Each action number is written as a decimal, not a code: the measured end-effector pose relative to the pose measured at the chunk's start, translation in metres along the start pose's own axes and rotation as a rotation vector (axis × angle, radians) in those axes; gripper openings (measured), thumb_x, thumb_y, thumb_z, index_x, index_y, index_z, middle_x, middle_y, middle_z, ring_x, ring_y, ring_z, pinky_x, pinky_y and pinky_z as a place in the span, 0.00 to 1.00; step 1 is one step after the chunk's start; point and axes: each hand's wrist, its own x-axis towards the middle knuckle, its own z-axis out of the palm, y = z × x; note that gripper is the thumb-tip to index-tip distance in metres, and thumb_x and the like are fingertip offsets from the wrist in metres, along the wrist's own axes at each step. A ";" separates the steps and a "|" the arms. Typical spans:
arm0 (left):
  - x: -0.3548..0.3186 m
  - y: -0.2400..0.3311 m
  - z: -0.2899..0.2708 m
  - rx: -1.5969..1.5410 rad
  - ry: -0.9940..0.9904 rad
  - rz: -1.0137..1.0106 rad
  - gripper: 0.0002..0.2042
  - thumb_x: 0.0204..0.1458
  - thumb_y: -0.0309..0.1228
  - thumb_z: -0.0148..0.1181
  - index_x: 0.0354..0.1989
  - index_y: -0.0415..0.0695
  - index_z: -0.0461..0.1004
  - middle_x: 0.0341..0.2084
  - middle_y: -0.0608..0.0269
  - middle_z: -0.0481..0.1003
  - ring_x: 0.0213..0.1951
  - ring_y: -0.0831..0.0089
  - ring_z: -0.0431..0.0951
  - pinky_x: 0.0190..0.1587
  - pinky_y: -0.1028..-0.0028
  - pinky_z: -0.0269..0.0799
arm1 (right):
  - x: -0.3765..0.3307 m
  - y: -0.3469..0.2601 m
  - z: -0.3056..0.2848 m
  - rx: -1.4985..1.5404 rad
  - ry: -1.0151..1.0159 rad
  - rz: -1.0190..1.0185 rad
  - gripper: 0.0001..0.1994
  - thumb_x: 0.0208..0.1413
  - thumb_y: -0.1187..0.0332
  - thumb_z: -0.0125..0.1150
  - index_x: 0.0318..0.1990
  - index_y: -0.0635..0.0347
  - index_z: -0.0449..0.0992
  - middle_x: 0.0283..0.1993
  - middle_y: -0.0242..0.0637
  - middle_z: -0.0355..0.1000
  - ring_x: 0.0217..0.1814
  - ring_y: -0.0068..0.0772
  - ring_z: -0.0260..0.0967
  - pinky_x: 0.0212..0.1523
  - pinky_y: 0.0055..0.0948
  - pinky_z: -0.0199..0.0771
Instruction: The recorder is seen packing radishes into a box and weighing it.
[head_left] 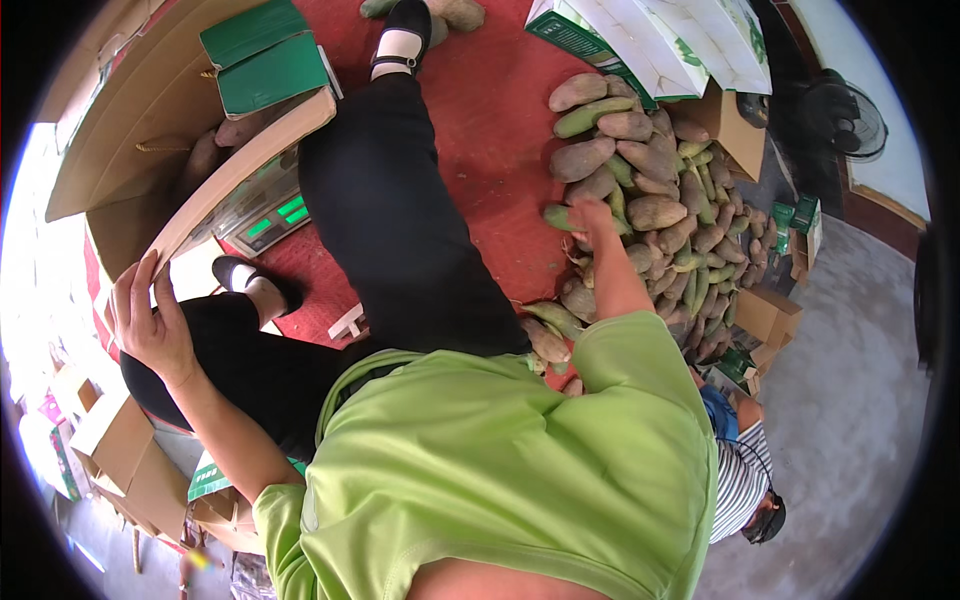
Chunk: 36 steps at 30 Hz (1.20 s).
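- Fruit lies in a long heap (pixel 655 215) on the red mat (pixel 490 120), running from the white-and-green cartons (pixel 660 40) at the top down toward the person's right side.
- Each piece is an elongated oval, some dusty brown and dull, others green with a smoother skin; the pieces overlap loosely.
- Right hand (pixel 592 222) reaches into the middle of the heap, fingers curled down onto a green fruit (pixel 560 215); whether they grip it or only touch it cannot be told from this angle.
- Left hand (pixel 150 315) rests on the edge of a brown cardboard box flap (pixel 240 165), fingers spread and extended along the edge, thumb behind it.
- Box (pixel 140 110) is large, plain corrugated cardboard, open, with a few brown fruit (pixel 215 145) inside and two dark green flat cartons (pixel 265 55) lying on top of it.
- Scale (pixel 270 215) with a green lit display sits just beneath the flap, metal and flat.
- Person wears a lime green shirt (pixel 500 470), black trousers and black strap shoes (pixel 402 30); both legs stretch out over the mat.
- More folded cardboard boxes (pixel 130 450) lie at the lower left, and small cartons (pixel 770 315) stand beside the heap on the grey floor.
- Another person in a striped top (pixel 740 480) sits at the lower right.
- Black fan (pixel 845 120) stands at the upper right.
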 end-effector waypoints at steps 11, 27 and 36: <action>0.007 0.009 0.007 -0.079 0.018 -0.001 0.08 0.38 0.21 0.63 0.31 0.40 0.79 0.29 0.60 0.76 0.34 0.64 0.77 0.41 0.71 0.68 | 0.108 0.131 -0.009 0.818 -0.028 0.485 0.41 0.45 0.41 0.65 0.63 0.51 0.56 0.63 0.35 0.60 0.62 0.42 0.61 0.52 0.47 0.70; 0.005 0.007 0.002 -0.044 -0.021 0.004 0.08 0.41 0.25 0.63 0.32 0.40 0.78 0.30 0.60 0.77 0.36 0.64 0.77 0.42 0.70 0.68 | 0.100 0.122 0.038 0.909 -0.058 0.439 0.28 0.40 0.49 0.73 0.43 0.57 0.72 0.44 0.40 0.68 0.42 0.41 0.67 0.39 0.39 0.77; 0.009 0.004 0.003 -0.082 0.021 0.021 0.09 0.37 0.26 0.64 0.31 0.43 0.78 0.28 0.63 0.75 0.33 0.66 0.77 0.38 0.70 0.69 | 0.081 0.176 0.063 0.769 -0.557 0.528 0.27 0.44 0.54 0.72 0.50 0.52 0.69 0.54 0.36 0.64 0.55 0.40 0.62 0.49 0.42 0.70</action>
